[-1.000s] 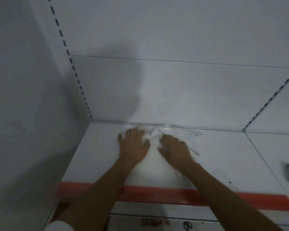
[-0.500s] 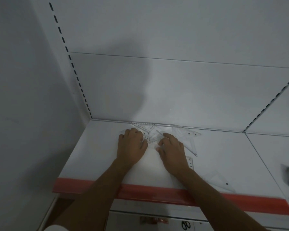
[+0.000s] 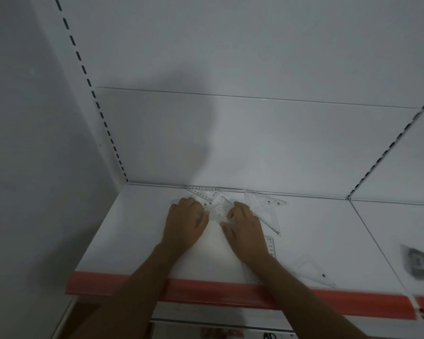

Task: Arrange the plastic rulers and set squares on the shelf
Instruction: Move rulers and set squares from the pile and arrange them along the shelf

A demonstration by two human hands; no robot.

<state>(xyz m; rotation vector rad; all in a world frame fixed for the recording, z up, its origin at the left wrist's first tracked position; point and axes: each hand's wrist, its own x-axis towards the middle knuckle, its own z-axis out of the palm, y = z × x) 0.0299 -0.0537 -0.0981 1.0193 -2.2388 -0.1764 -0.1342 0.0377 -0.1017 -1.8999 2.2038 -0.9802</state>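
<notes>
Several clear plastic set squares lie on the white shelf (image 3: 137, 231) near its back wall. My left hand (image 3: 185, 222) and my right hand (image 3: 245, 230) sit side by side, fingers curled onto a small pile of set squares (image 3: 218, 209) between them. Another set square (image 3: 204, 193) lies just behind the hands against the back edge. Two overlapping set squares (image 3: 266, 207) lie to the right of my right hand. A clear ruler (image 3: 270, 248) pokes out beside my right wrist, partly hidden by the arm. One more set square (image 3: 310, 272) lies near the front right.
A red strip (image 3: 123, 281) runs along the shelf's front edge. A white side wall (image 3: 34, 167) closes the left. A blurred grey packet (image 3: 420, 264) lies on the neighbouring shelf section to the right. A lower shelf shows below.
Both hands have drawn slightly closer together and back from the rear wall, pulling the set squares between them. The ruler and front right set square have come into view.
</notes>
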